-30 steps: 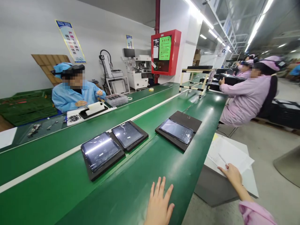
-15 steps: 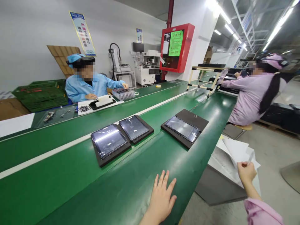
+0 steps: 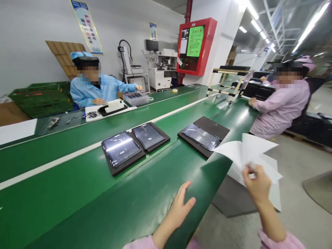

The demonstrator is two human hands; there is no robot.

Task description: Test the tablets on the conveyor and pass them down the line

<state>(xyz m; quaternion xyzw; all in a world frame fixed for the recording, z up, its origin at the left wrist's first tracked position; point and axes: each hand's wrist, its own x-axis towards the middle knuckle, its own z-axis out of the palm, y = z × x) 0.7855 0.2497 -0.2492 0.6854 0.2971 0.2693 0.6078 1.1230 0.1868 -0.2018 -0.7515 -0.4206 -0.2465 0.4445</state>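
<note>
Glossy green work surface (image 3: 116,204) runs beside a white wall (image 3: 46,24) and red rectangular cabinet (image 3: 211,29); left hand (image 3: 179,209) rests on the surface, fingers slack; right hand (image 3: 258,183) pinches white paper sheets (image 3: 230,151).

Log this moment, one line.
right hand: holds raised papers | left hand: open over green bench, contact unclear | three tablets: screens up

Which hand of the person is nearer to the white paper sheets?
Right. The right hand pinches at the white paper sheets; the left hand is apart from them, over the smooth green belt.
</note>
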